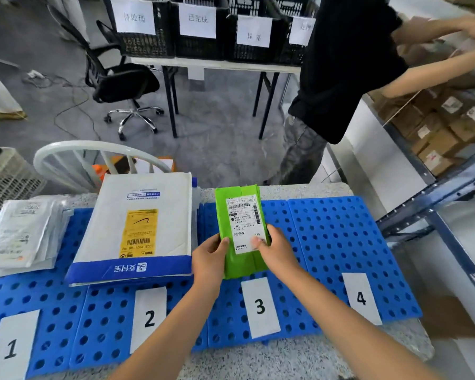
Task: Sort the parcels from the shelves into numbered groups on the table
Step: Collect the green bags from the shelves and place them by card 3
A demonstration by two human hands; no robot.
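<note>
left hand (209, 256): clamped on the left edge of the green parcel (240, 229), thumb on its front face
right hand (276, 249): clamped on the right edge of the same parcel, thumb pressed on the white shipping label (243, 223), fingers curled behind
green parcel: between the two hands, long side running away from them, label facing up; over the blue mat just beyond card 3 (259, 307); resting on the mat or lifted off it, cannot tell
card 3: just nearer than the hands, between the two forearms
card 2 (148, 319): nearer than and left of the left hand
card 1 (11, 348): well to the left of the left hand, at the near edge
card 4 (361, 298): right of the right hand
blue mats (340, 242): perforated, side by side beneath the hands, spread over the speckled counter (258, 360)
white-and-blue mailer (137, 229): flat on a mat just left of the left hand, beyond card 2, yellow label up
pale bags (19, 234): stacked well left of the left hand, beyond card 1
shelf (422, 193): right of and beyond the right hand, loaded with cardboard boxes (436, 133)
other person (348, 64): beyond the right hand, in a dark top, arms stretched toward the shelf
black crates (198, 26): far beyond the hands on another table, each with a paper sign
</note>
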